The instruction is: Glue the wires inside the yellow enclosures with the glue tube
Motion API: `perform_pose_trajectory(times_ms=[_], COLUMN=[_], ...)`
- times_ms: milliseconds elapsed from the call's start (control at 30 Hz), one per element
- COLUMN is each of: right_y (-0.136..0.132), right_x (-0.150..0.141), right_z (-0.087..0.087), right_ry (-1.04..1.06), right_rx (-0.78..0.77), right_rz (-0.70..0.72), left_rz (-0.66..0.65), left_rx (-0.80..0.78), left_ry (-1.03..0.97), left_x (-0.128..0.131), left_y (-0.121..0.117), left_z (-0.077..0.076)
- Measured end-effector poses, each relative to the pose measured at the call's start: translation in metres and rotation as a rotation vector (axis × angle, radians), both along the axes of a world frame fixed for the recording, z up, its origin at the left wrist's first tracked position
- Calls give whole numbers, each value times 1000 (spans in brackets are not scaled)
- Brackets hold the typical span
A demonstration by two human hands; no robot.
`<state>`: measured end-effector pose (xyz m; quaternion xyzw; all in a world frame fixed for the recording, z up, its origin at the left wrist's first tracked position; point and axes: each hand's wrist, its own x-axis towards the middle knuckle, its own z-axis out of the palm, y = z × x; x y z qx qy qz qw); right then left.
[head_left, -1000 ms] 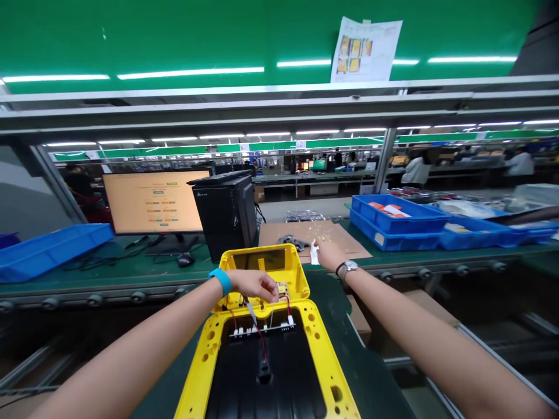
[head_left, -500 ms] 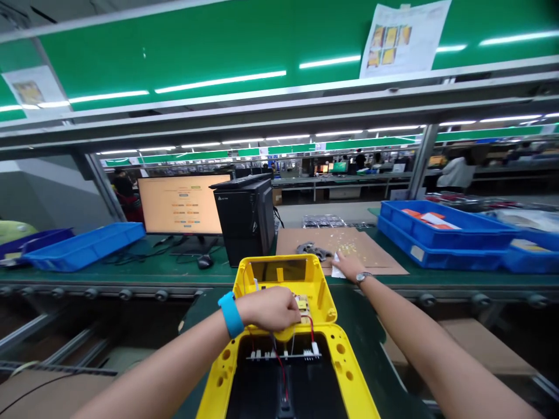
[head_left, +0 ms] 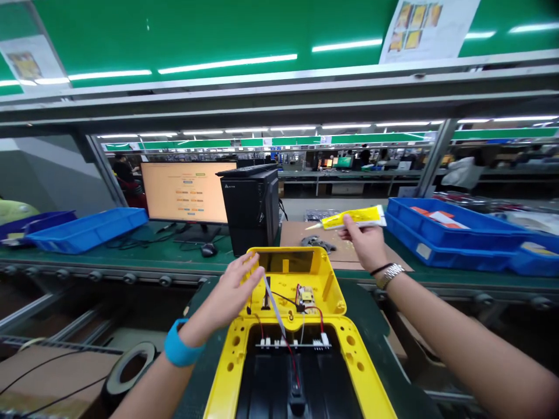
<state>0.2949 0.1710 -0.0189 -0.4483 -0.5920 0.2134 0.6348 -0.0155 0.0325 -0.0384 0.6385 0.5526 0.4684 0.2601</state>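
An opened yellow plastic case [head_left: 335,294] stands in front of me, with a small circuit board [head_left: 307,295] and wiring in its upright half. A white ribbon cable [head_left: 275,305] and thin red wires run down to a board with white connectors [head_left: 293,344] in the black lower half. At the upper half's left edge is my left hand [head_left: 229,291], its fingers stretched out and the thumb close to the ribbon cable. My right hand [head_left: 365,244] grips a yellow glue tube [head_left: 364,217] above the cardboard; its pale nozzle points left.
Cardboard [head_left: 297,233] with a grey part [head_left: 318,242] lies behind the case. A black computer tower [head_left: 248,209], a monitor [head_left: 186,192] and a mouse [head_left: 208,250] stand left of it. Blue trays [head_left: 454,233] are on the right, another blue tray [head_left: 89,230] on the left.
My right hand has picked up the glue tube and lifted it from the cardboard. The left hand has moved left from the case's middle to its edge, fingers now spread.
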Motion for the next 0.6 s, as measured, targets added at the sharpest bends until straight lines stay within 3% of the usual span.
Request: perform_pose_trajectory(times_ms=[100, 233, 333, 600], right_y=[-32, -43, -35, -22], right_x=[-26, -62, -84, -113], right_z=[19, 21, 13, -9], right_ry=[-216, -887, -1202, -1398], right_rx=[-69, 13, 100, 39], right_rz=[300, 315, 259, 316], left_rz=[52, -164, -229, -270], left_rx=[-94, -205, -197, -193], left_ry=[-336, -670, -723, -685], left_x=[-21, -18, -19, -29], left_y=[1, -6, -10, -5], left_z=[-37, -73, -82, -86])
